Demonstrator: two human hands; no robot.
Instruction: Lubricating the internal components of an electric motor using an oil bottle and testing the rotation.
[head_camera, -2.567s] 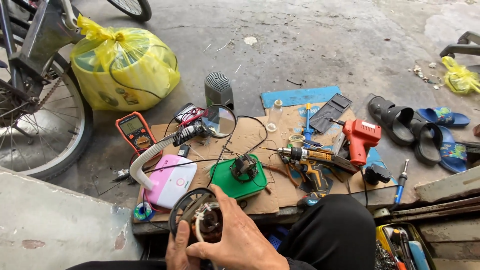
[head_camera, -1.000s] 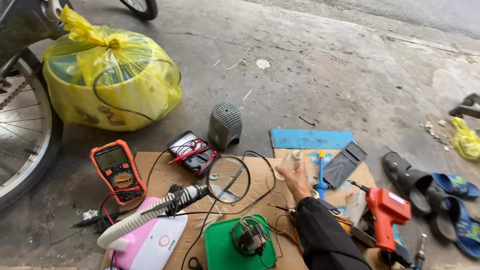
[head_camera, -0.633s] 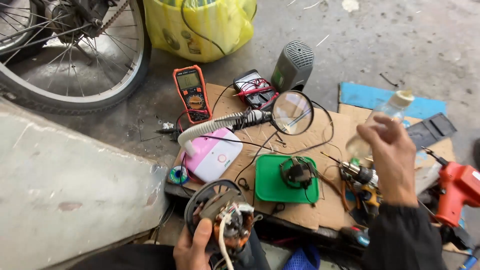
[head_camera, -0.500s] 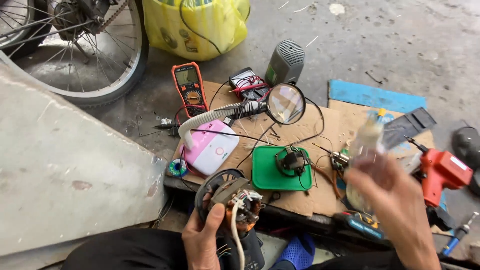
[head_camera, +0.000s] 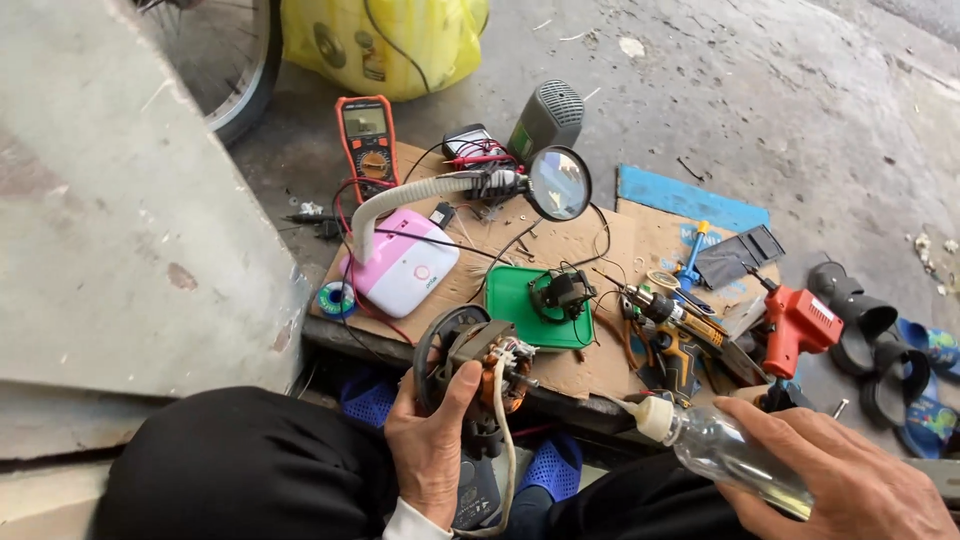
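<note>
My left hand (head_camera: 432, 446) grips a small electric motor (head_camera: 470, 372) with copper windings and a white lead, held over my lap at the bottom centre. My right hand (head_camera: 850, 478) holds a clear plastic squeeze bottle (head_camera: 722, 452) with a cream nozzle cap, its thin tip pointing left toward the motor, a short gap apart. Just beyond, on the cardboard sheet (head_camera: 600, 240), a green tray (head_camera: 525, 298) carries a small black part (head_camera: 562, 292).
On the cardboard lie a pink-white box (head_camera: 405, 275) with a gooseneck magnifier (head_camera: 558, 183), a cordless drill (head_camera: 672, 330), a red soldering gun (head_camera: 800, 325). Orange multimeter (head_camera: 367, 140), grey speaker-like unit (head_camera: 548, 118), yellow bag (head_camera: 385, 40), sandals (head_camera: 880, 345), concrete slab (head_camera: 110, 220) at left.
My right hand reached out to the cardboard, picked up the squeeze bottle and brought it back down beside the motor. The view dropped toward my lap.
</note>
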